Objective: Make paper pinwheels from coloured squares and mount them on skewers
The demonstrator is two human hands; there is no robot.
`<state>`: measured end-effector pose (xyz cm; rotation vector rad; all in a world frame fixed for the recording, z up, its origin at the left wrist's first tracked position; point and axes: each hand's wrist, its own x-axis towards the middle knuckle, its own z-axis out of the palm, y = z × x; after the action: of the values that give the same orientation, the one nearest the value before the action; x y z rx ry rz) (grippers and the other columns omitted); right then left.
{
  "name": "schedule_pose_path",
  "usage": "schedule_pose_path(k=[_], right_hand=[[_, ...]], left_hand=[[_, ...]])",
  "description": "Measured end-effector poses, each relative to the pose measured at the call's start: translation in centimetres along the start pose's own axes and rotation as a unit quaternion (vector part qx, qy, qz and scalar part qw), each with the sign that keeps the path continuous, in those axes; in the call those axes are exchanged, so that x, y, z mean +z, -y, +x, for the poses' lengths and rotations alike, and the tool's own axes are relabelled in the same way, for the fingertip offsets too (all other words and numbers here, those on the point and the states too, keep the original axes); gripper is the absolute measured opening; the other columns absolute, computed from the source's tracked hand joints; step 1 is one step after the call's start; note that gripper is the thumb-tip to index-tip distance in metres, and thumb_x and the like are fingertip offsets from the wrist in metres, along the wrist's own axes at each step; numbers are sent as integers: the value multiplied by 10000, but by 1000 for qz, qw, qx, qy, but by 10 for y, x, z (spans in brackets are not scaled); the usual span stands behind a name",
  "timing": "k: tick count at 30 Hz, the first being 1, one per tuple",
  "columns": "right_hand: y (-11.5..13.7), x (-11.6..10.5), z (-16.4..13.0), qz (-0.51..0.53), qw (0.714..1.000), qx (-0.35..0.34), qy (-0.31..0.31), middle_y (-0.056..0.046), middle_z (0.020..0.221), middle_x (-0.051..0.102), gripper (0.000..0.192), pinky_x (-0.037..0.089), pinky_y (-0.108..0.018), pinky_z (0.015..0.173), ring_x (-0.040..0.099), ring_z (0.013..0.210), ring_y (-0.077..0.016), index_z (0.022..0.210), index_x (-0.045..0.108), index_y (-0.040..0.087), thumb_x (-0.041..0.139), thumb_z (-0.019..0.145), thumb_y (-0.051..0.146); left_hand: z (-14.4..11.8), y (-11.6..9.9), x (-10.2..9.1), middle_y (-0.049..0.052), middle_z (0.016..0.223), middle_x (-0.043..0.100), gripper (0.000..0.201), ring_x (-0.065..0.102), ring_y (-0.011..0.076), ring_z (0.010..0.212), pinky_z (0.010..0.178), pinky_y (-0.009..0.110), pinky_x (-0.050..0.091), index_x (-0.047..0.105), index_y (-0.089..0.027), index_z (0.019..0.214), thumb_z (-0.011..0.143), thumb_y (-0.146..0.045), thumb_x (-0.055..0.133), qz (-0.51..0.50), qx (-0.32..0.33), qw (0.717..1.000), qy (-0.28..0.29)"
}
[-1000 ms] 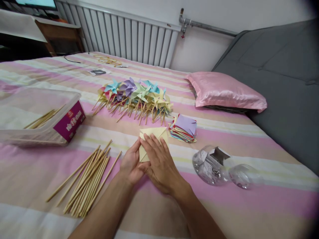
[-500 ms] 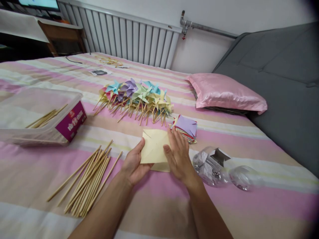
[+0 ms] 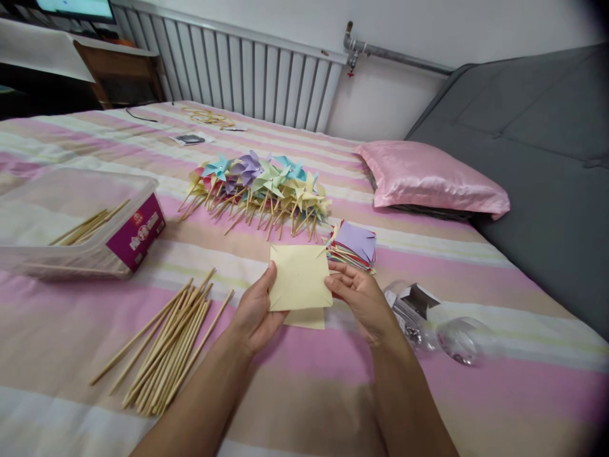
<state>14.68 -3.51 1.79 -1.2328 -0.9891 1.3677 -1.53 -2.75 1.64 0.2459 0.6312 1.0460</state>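
Big heap of finished colourful paper pinwheels done, and I've got my left hand and right hand pinching one pale yellow cut paper square, no stick on it yet.

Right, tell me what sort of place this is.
Most likely a bedroom at home, used for craft work. The striped bedsheet covers a bed with a pink pillow and a grey padded headboard, and a white radiator stands along the wall.

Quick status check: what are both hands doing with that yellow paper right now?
Left hand and right hand pinch the yellow paper square by opposite edges, lifted off the bed. A second yellow sheet lies beneath. Nothing in the way.
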Motion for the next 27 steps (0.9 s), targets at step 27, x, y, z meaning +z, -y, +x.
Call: schedule_pose_path(k=[27], right_hand=[[-6, -2, 5, -23, 992, -114, -45, -47, 855, 693, 319, 500, -279, 701, 645, 779, -164, 987, 634, 189, 679, 718, 354]], left_hand=[[3, 9, -17, 117, 865, 719, 362, 642, 159, 664, 546, 216, 495, 662, -91, 965, 642, -226, 756, 199, 61, 977, -43]])
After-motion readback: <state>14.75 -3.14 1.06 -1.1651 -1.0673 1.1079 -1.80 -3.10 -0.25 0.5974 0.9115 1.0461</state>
